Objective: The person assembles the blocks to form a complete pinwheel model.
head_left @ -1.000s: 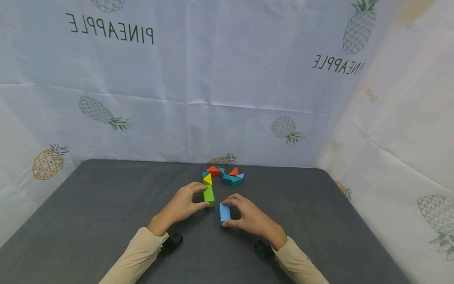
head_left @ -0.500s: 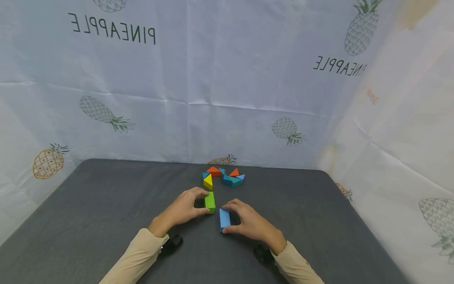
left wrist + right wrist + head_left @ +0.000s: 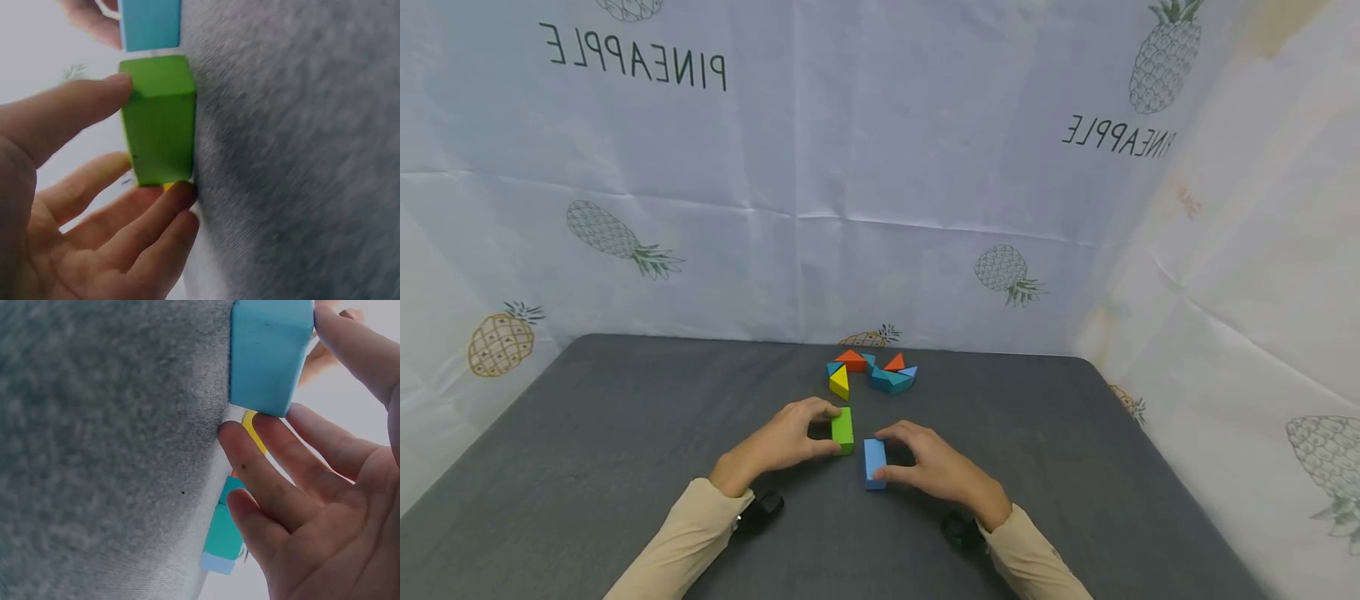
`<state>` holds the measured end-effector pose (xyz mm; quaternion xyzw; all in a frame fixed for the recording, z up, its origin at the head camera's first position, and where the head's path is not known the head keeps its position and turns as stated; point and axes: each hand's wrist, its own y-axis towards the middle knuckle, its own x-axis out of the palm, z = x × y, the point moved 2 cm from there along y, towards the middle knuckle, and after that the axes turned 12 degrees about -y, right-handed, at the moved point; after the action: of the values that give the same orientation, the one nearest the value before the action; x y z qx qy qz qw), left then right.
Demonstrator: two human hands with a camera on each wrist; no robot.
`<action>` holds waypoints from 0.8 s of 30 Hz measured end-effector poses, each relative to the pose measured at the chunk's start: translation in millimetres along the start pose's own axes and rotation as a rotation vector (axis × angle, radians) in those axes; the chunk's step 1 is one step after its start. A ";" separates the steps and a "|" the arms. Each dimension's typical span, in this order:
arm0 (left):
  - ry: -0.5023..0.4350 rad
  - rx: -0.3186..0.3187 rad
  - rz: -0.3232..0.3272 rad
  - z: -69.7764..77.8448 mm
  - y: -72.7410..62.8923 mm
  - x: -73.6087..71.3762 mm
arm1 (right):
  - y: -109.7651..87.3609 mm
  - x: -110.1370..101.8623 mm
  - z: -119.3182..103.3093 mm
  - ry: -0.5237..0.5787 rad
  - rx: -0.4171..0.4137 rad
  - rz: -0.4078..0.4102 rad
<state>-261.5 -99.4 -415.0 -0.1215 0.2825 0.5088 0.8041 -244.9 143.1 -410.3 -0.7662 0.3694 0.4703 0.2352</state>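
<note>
My left hand [image 3: 786, 435] holds a green rectangular block [image 3: 842, 431] at its two ends, thumb at the near end and fingers at the far end. The block lies low along the dark table [image 3: 300, 156] in the left wrist view. To the right and slightly nearer is a light blue rectangular block [image 3: 875, 463], held likewise by my right hand [image 3: 936, 465]. In the right wrist view the thumb touches an upper edge of the blue block [image 3: 269, 356], and fingertips meet its far end. A narrow gap separates the two blocks.
Beyond the green block stands a yellow triangular block [image 3: 840, 383]. Behind it, near the table's far edge, sit a red triangular block [image 3: 852, 362], a teal block [image 3: 891, 381] and several other small blue and red pieces. A pineapple-print cloth [image 3: 880, 283] hangs behind the table.
Both hands have drawn their blocks toward the person, opening a gap between the green block and the yellow one. In the last half second the right thumb has shifted slightly on the blue block.
</note>
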 end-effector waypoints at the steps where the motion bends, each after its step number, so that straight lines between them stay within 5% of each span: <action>1: -0.007 -0.002 -0.007 -0.1 -0.2 -0.9 | 0.3 -0.1 0.1 0.004 0.002 -0.001; 24: 0.023 0.008 0.032 6.0 2.2 10.0 | -0.1 2.3 -5.2 -0.003 -0.008 -0.015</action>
<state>-258.2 -88.0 -415.7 -0.1196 0.2959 0.5189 0.7930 -241.4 138.7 -410.1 -0.7691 0.3614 0.4712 0.2363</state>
